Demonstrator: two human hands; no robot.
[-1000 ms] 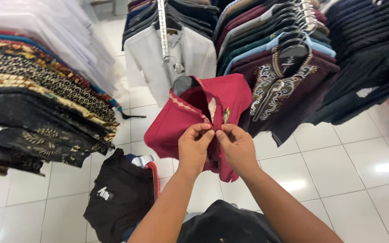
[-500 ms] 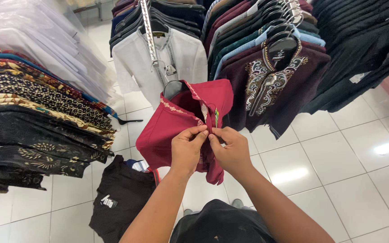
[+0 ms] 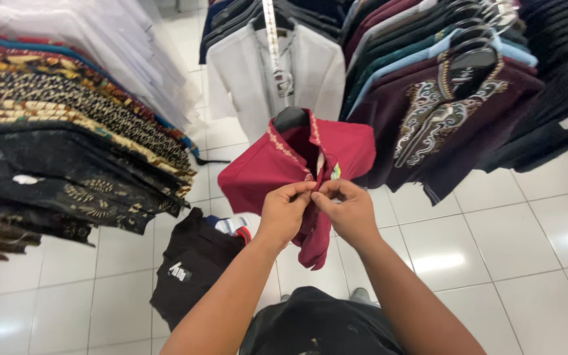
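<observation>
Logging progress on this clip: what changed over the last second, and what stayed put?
Little changed. Both hands, left and right, keep pinching the front placket of the red shirt on its hanger; they sit slightly lower on the placket than a second ago. Nothing was let go. The black garment on the floor and the white shirt stayed put.

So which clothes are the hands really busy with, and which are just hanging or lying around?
Busy with:
- red shirt on a black hanger
- left hand and right hand, both pinching its front edge

Just around:
- white shirt hanging behind
- maroon embroidered shirt
- patterned shirts on the left rack
- black garment on the floor
</observation>
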